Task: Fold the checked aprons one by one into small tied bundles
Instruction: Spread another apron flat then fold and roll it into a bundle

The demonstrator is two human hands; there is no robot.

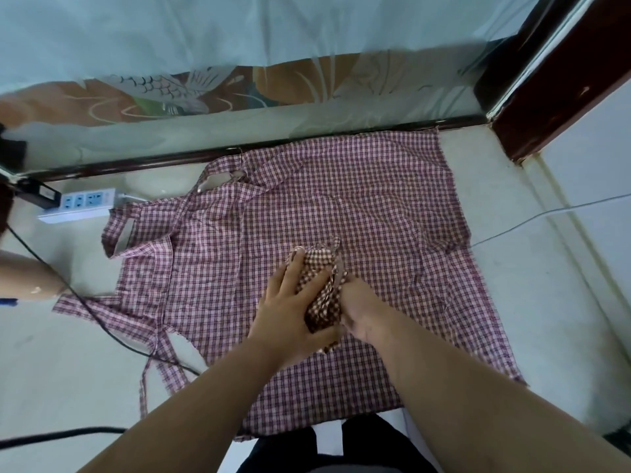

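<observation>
Snugly, bundle (320,290) between left (285,303), right grip (362,314).

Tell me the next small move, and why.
Probably draw the strap tight round the bundle: the left hand and right hand both grip it, the strap end sticks up loose, and the apron beneath lies unfolded.

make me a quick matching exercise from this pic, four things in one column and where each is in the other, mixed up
Things
1. folded checked bundle
2. spread checked apron
3. white power strip
4. thin white cable

Places
A. floor, far left
B. gripped between left hand and right hand
C. floor, right side
D. flat under the bundle

Pairs: 1-B, 2-D, 3-A, 4-C
</observation>
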